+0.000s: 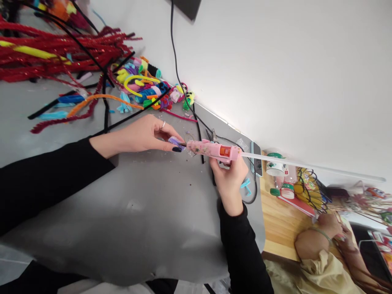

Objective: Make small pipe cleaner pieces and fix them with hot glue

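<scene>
Left hand (pixel 147 132) is pinching a small purple fuzzy piece (pixel 175 141) over the grey bench (pixel 147 204); right hand (pixel 231 177) is gripping a pink glue gun (pixel 203 148), nozzle (pixel 183 144) at the piece, can't tell if touching. Worth bracing both wrists, keeping skin off the likely hot tip. Glue stick (pixel 312 166) is jutting rearward past the bench's edge; cable (pixel 175 53) is looping behind. Craft pile (pixel 143 87) is crowding the wall (pixel 275 81); near side's offering room.
</scene>
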Demonstrator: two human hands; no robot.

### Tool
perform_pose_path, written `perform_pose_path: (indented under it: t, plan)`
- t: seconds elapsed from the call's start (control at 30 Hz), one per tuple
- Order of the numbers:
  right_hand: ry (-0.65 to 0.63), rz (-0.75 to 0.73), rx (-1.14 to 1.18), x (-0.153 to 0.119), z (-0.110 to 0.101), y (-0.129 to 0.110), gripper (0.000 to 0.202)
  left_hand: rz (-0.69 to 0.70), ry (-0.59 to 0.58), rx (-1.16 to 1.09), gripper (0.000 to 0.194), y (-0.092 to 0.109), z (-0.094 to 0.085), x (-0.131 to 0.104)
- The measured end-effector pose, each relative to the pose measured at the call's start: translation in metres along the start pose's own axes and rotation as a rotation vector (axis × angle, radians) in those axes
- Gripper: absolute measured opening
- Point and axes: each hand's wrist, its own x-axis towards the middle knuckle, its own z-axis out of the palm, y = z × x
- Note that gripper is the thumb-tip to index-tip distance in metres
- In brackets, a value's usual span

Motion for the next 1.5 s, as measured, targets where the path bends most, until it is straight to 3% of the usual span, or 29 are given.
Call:
perform_pose_path:
  t: [0.33,0.77,1.5]
  plan:
    - [0.019,0.043,-0.009,-0.001,-0.001,0.002,0.008,0.006,0.010,-0.023,0.048,-0.002,-0.003,-0.001]
    - [-0.030,0.056,0.017,-0.005,0.002,-0.003,0.012,0.001,-0.045,0.075,0.041,-0.004,0.007,0.001]
    - [-0.029,0.100,0.010,-0.003,0.000,-0.002,0.015,-0.006,-0.035,0.064,0.041,-0.005,0.006,0.000]
